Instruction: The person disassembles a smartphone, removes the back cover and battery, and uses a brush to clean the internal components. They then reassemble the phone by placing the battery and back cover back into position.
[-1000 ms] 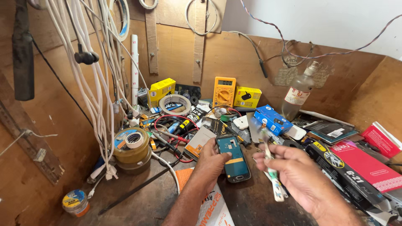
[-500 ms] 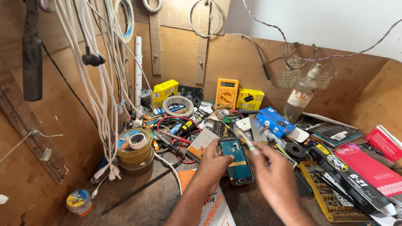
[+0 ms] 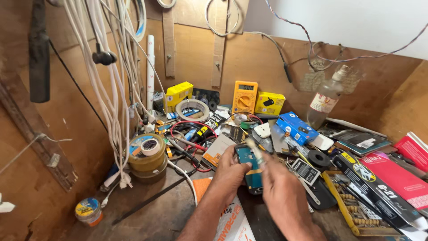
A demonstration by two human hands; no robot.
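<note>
An opened phone (image 3: 249, 172) with a teal inner board lies flat on the cluttered wooden bench. My left hand (image 3: 228, 174) grips its left edge and holds it down. My right hand (image 3: 281, 192) hovers over the phone's right side, pinching a thin pale tool (image 3: 255, 148) whose tip points at the phone's upper part. The tool is blurred, so its kind is unclear. My right hand hides the phone's lower right part.
Yellow multimeter (image 3: 244, 96), yellow boxes (image 3: 269, 102), tape roll (image 3: 192, 109), blue box (image 3: 296, 128) and clear bottle (image 3: 324, 101) stand behind. Stacked tape rolls (image 3: 147, 154) and hanging white cables (image 3: 113, 89) are left. Red and black packages (image 3: 383, 178) lie right. A small tin (image 3: 87, 209) sits front left.
My right hand moved left from beside the phone to over it, bringing the thin tool to its upper part. My left hand stayed on the phone.
</note>
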